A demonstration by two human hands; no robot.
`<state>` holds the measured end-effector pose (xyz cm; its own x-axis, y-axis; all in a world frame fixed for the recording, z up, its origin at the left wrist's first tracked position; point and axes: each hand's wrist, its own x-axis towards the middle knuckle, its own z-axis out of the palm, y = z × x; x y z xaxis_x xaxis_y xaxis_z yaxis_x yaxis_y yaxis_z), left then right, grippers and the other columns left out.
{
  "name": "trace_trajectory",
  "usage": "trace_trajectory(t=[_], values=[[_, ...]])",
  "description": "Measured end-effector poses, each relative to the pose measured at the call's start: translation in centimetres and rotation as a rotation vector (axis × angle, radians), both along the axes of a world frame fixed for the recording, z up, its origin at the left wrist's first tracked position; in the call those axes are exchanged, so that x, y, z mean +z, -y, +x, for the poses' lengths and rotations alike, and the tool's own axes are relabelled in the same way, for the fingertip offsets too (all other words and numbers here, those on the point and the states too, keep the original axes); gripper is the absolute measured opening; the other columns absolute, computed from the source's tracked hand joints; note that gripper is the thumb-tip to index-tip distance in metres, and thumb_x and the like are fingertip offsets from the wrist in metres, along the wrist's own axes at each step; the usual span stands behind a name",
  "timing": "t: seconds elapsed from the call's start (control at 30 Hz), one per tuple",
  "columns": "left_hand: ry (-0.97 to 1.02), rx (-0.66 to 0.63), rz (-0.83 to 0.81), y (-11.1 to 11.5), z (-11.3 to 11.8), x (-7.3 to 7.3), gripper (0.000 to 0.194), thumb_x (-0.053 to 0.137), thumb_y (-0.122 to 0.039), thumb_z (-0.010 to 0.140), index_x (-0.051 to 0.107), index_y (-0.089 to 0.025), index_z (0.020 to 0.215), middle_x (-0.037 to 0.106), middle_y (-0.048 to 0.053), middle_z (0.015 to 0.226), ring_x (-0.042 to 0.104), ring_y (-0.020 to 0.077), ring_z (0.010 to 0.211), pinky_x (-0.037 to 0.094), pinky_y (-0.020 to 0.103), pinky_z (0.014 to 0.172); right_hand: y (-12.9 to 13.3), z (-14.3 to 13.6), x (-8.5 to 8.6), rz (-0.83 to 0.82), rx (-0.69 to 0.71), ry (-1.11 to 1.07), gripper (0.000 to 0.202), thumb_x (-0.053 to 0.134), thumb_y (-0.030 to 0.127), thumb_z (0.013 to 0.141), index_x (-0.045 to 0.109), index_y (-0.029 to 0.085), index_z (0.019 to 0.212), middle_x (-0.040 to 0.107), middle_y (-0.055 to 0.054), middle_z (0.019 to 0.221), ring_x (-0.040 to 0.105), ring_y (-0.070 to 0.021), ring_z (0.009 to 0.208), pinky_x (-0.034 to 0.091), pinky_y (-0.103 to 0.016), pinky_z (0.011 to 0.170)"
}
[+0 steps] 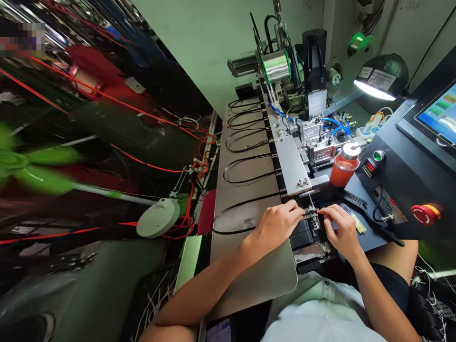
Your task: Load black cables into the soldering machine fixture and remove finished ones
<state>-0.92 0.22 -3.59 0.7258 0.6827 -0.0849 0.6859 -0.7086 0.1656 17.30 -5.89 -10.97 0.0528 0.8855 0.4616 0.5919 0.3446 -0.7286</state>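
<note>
My left hand [276, 223] reaches over the metal plate [245, 256], its fingers pinched on a black cable [228, 206] close to a small metal clamp fixture [313, 219]. The cable's loop lies on the plate and passes beneath that hand. On the fixture's other side is my right hand [341, 228], with thumb and forefinger closed together at the clamp. Whatever sits between those fingertips is too small to make out. More black cables [245, 164] lie in loops along the plate, their ends running to the dark track beside it.
Solder wire spool [277, 66] and air cylinders [320, 142] stand farther along the machine. To the right are a red bottle [344, 166], black brush [356, 199], lamp [383, 78] and control panel with a red stop button [425, 214]. A green fan [21, 161] is at left.
</note>
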Motion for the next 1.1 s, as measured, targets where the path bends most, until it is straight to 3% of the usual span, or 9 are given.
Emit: trace_trajectory(t=[0.23,0.67,0.87,1.0,1.1], values=[[0.0,0.005,-0.006,0.0,0.0,0.0,0.021,0.044,-0.028,0.094,0.063,-0.021,0.097,0.062,0.001,0.092,0.064,0.0152,0.079,0.047,0.025,0.066,0.2,0.0,0.2,0.025,-0.06,-0.012,0.022,0.041,0.009,0.086,0.06,0.019,0.09,0.058,-0.003,0.077,0.055,-0.0147,0.068,0.044,-0.027,0.063],[-0.003,0.002,0.073,0.1,-0.1,-0.2,0.019,0.046,-0.028,0.093,0.063,-0.02,0.092,0.063,0.001,0.088,0.063,0.0144,0.073,0.041,0.024,0.058,0.2,-0.2,0.3,0.029,-0.04,-0.019,0.023,0.041,0.01,0.086,0.062,0.018,0.091,0.059,-0.003,0.077,0.055,-0.014,0.068,0.046,-0.026,0.062],[0.004,-0.033,0.108,0.4,0.3,-0.3,0.018,0.047,-0.025,0.092,0.064,-0.019,0.087,0.064,0.002,0.087,0.061,0.015,0.077,0.042,0.024,0.06,0.6,0.7,0.3,0.021,-0.207,-0.061,0.022,0.042,0.018,0.089,0.062,0.018,0.1,0.062,-0.003,0.075,0.058,-0.0134,0.065,0.046,-0.025,0.059],[0.095,-0.03,0.144,0.3,-1.1,1.7,0.018,0.049,-0.023,0.091,0.066,-0.019,0.086,0.065,0.002,0.081,0.061,0.0133,0.076,0.043,0.022,0.064,2.0,1.1,0.9,-0.009,-0.384,-0.149,0.018,0.053,0.029,0.088,0.064,0.018,0.097,0.064,-0.002,0.071,0.057,-0.011,0.053,0.04,-0.021,0.046],[0.298,0.185,0.259,-0.7,-5.0,4.8,0.022,0.047,-0.029,0.092,0.067,-0.021,0.09,0.068,0.001,0.084,0.062,0.0125,0.079,0.045,0.022,0.072,4.0,2.0,1.1,-0.025,-0.477,-0.184,0.019,0.061,0.031,0.084,0.068,0.017,0.095,0.063,-0.001,0.067,0.052,-0.009,0.048,0.033,-0.02,0.041]])
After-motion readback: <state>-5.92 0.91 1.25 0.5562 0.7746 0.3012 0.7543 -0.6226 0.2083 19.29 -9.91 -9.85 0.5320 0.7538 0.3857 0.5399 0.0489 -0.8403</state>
